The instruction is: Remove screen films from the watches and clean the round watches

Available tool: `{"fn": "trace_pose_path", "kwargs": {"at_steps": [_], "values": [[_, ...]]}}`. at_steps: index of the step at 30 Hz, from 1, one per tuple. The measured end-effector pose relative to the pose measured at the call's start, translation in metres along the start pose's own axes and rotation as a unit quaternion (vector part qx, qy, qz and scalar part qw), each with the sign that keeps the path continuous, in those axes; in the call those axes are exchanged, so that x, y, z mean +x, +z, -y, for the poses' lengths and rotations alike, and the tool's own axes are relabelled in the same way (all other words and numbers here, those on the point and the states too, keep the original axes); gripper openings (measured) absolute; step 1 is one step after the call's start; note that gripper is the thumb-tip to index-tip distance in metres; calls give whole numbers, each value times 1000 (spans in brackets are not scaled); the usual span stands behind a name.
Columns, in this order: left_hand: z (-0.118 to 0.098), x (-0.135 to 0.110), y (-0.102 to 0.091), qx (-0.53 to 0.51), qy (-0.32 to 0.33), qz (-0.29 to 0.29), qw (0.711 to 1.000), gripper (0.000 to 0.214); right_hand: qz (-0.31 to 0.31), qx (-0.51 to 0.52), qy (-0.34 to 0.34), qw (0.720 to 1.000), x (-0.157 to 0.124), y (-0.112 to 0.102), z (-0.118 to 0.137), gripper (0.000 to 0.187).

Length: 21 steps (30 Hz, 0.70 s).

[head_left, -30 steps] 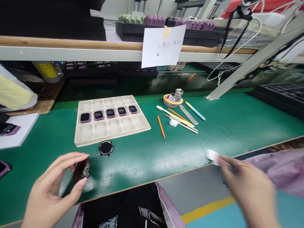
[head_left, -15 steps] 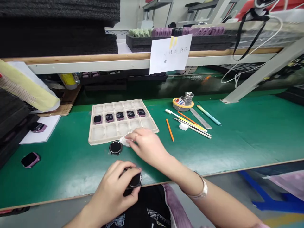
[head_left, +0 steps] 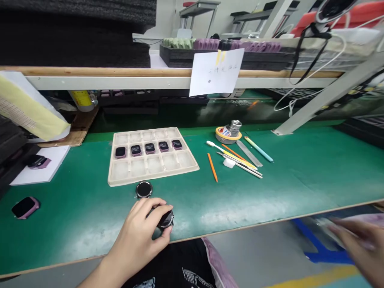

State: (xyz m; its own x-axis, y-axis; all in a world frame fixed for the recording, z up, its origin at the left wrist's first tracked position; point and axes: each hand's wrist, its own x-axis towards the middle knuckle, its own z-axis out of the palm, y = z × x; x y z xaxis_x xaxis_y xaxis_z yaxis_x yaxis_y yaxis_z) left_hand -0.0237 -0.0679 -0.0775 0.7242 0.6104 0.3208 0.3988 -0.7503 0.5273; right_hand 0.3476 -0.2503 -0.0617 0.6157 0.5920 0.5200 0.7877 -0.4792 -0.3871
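My left hand (head_left: 141,234) is closed around a round black watch body (head_left: 165,219) near the front edge of the green bench mat (head_left: 270,188). A second round black watch body (head_left: 144,189) lies flat on the mat just beyond it. Behind that sits a cream compartment tray (head_left: 151,176) with several purple square watches in its middle row. My right hand (head_left: 357,240) is off the bench at the lower right, blurred by motion, with a pale blurred streak beside it that I cannot make out.
Orange sticks, tweezers, a brush and a teal pen lie by a tape roll (head_left: 227,134) with a metal pot. A purple watch (head_left: 25,207) lies at the left edge, another on white paper (head_left: 39,170). A shelf with a paper note (head_left: 214,72) overhangs the back.
My right hand left the spot beside the flat round watch body, where it held a white wipe, and swung down off the bench to the right. My left hand kept hold of its watch body.
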Motion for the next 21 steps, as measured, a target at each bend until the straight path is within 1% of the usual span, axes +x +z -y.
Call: {"fn": "trace_pose_path", "kwargs": {"at_steps": [1, 2, 3, 4, 5, 6, 7, 8, 9, 10, 12, 13, 14, 15, 16, 18, 19, 21], "values": [[-3, 2, 2, -1, 5, 3, 1000, 38, 35, -55, -42, 997, -5, 5, 24, 37], [-5, 4, 3, -3, 10, 8, 1000, 39, 59, -61, -91, 992, -11, 14, 52, 33], [-8, 6, 5, -3, 15, 12, 1000, 39, 54, -14, -143, 988, -16, 26, 81, 31], [-9, 7, 6, -3, 18, 17, 1000, 38, 74, 55, -194, 977, -20, 40, 105, 29], [-11, 9, 6, 0, 21, 19, 1000, 37, 129, 106, -239, 957, -23, 52, 121, 28], [-11, 9, 7, 4, 22, 19, 1000, 36, 170, 116, -245, 948, -23, 61, 127, 29], [-10, 10, 7, 11, 24, 17, 1000, 35, 164, 104, -228, 954, -21, 66, 122, 30], [-9, 12, 8, 19, 26, 13, 999, 34, 146, 82, -198, 966, -16, 64, 108, 30], [-8, 13, 10, 27, 28, 9, 999, 34, 116, 53, -163, 978, -10, 57, 88, 30], [-7, 16, 12, 34, 30, 6, 999, 35, 81, 19, -123, 989, -3, 46, 65, 30], [-6, 22, 19, 44, 33, 0, 998, 36, 18, -45, -55, 997, 9, 21, 25, 30], [-6, 26, 24, 49, 32, -3, 998, 36, -18, -65, -31, 997, 13, 12, 14, 31], [-8, 30, 30, 56, 27, -11, 998, 35, -40, -74, -15, 996, 15, 6, 10, 28], [-10, 34, 36, 63, 23, -21, 998, 34, -52, -72, -11, 996, 15, 7, 12, 24], [-12, 37, 40, 71, 18, -32, 997, 33, -49, -60, -15, 997, 13, 12, 20, 22], [-16, 40, 45, 83, 7, -47, 995, 36, -20, -11, -49, 999, 8, 31, 44, 28], [-15, 40, 43, 90, 1, -52, 995, 39, -4, 14, -65, 998, 6, 41, 56, 30], [-11, 37, 33, 112, -24, -64, 991, 44, 1, 51, -82, 995, 3, 57, 77, 31]]}}
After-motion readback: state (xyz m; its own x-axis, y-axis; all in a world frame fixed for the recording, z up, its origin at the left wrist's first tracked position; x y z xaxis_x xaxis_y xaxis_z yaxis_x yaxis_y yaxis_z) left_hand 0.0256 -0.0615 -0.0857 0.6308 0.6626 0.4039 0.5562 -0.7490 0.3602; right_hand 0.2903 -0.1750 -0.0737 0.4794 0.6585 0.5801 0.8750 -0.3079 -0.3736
